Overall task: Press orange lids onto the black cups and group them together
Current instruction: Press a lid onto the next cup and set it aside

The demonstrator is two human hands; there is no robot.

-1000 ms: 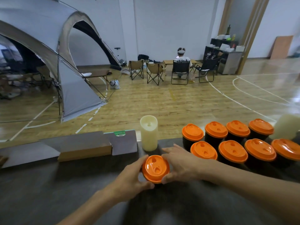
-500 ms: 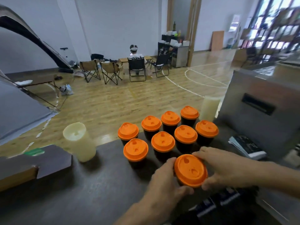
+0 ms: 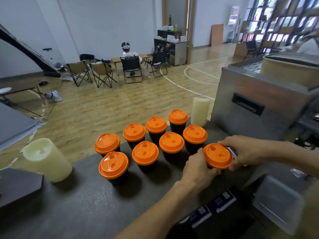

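Observation:
Several black cups with orange lids stand in two rows on the dark counter (image 3: 82, 204), from the near left cup (image 3: 113, 165) to the far right cup (image 3: 178, 116). One more lidded black cup (image 3: 218, 156) sits at the right end of the near row. My left hand (image 3: 198, 169) grips its left side and my right hand (image 3: 241, 150) grips its right side, fingers curled round the orange lid's rim. The cup's body is mostly hidden by my hands.
A cream candle (image 3: 46, 158) stands at the counter's left and another (image 3: 200, 111) behind the cups on the right. A steel machine (image 3: 259, 107) blocks the right side. A dark flat board (image 3: 19, 185) lies at the far left. Dark packets (image 3: 212, 207) lie near the front right.
Both hands carried the lidded cup rightward from beside the left candle to the right end of the near row of cups. My view has swung right with it.

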